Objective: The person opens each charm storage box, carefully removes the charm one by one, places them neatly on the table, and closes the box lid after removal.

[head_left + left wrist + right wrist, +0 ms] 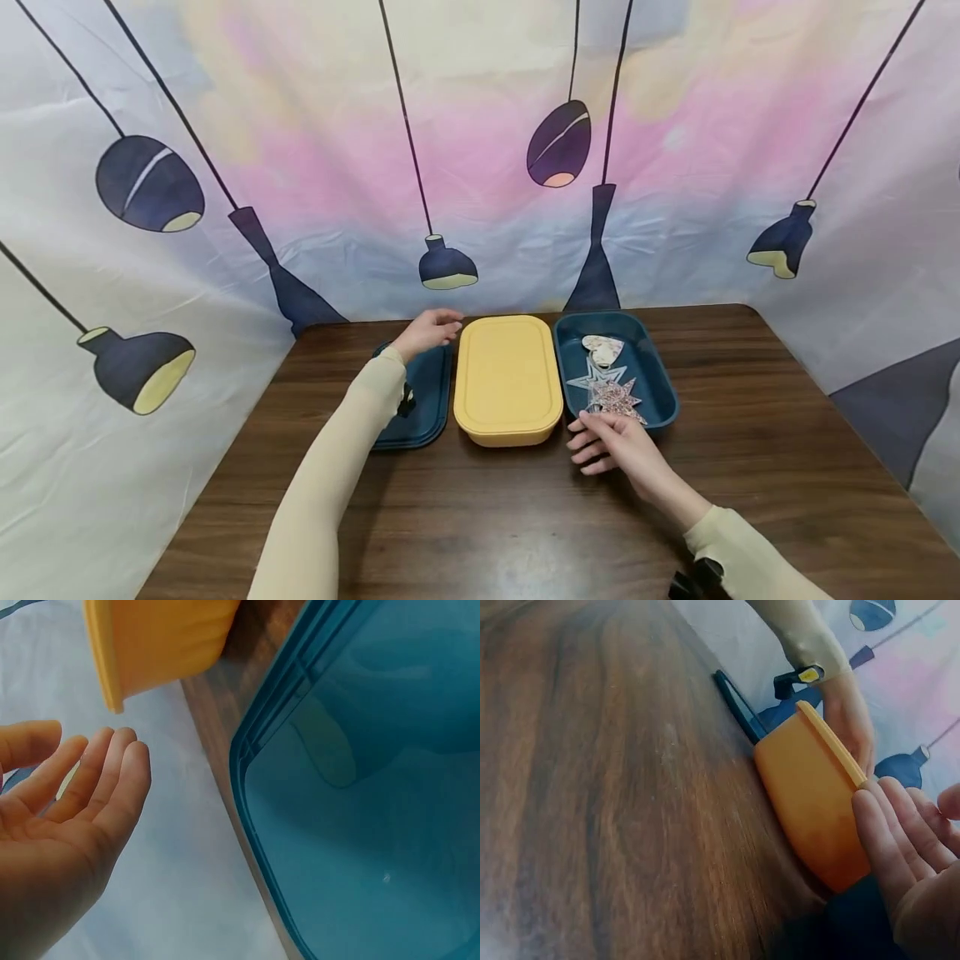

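A yellow lidded box (pixel 510 375) stands in the middle of the table's far side. My left hand (pixel 429 333) hovers by its far left corner, above a dark blue lid (pixel 423 408); in the left wrist view the fingers are apart from the yellow rim. To the right sits an open dark blue box (pixel 654 375) holding a heart-shaped piece (pixel 602 348), a pale star (pixel 588 379) and a glittery pinkish star (pixel 618 400). My right hand (pixel 611 446) is at that box's near left corner, fingers loosely extended; no held object shows.
The brown wooden table (pixel 480 525) extends toward me in front of the boxes. A printed cloth (pixel 495 167) with lamp drawings hangs behind its far edge. Dark wrist-worn devices sit at both sleeves.
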Available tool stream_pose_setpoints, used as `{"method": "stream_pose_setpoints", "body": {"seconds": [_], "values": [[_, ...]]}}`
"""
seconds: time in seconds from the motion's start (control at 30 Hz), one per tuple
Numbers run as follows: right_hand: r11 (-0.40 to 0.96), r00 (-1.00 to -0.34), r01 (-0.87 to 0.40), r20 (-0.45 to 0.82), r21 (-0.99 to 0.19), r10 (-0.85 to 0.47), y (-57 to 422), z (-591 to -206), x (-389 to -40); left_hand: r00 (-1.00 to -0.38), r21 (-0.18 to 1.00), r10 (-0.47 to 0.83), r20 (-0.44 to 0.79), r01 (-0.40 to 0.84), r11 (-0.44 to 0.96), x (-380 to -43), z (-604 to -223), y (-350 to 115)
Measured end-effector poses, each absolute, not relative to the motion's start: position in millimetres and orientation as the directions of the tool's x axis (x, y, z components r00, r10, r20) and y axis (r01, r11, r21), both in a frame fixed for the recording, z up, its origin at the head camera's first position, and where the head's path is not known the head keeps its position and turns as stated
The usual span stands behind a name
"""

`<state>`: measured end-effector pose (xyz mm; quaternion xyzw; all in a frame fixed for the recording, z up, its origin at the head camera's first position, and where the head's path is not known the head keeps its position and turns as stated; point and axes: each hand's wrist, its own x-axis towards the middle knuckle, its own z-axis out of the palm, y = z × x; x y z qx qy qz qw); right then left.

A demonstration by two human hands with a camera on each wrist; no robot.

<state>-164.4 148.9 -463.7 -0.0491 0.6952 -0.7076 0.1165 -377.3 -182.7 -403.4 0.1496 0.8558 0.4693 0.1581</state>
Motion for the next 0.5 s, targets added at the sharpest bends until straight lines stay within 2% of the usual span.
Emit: {"method": "stream_pose_setpoints", "body": {"seconds": [0.27, 0.5], "values": [[0.151, -0.949, 0.087, -0.128, -0.985, -0.289, 139.2, -469.2, -165.4, -0.905, 0.82, 0.388, -0.176, 0.083, 0.566, -378.0, -411.8, -178.7], [0.157, -0.96, 0.082, -0.12, -0.984, -0.253, 125.5, -473.1, -171.9, -0.904, 0.833, 0.393, -0.166, 0.084, 0.546, -378.9, -419.3, -173.1]]}}
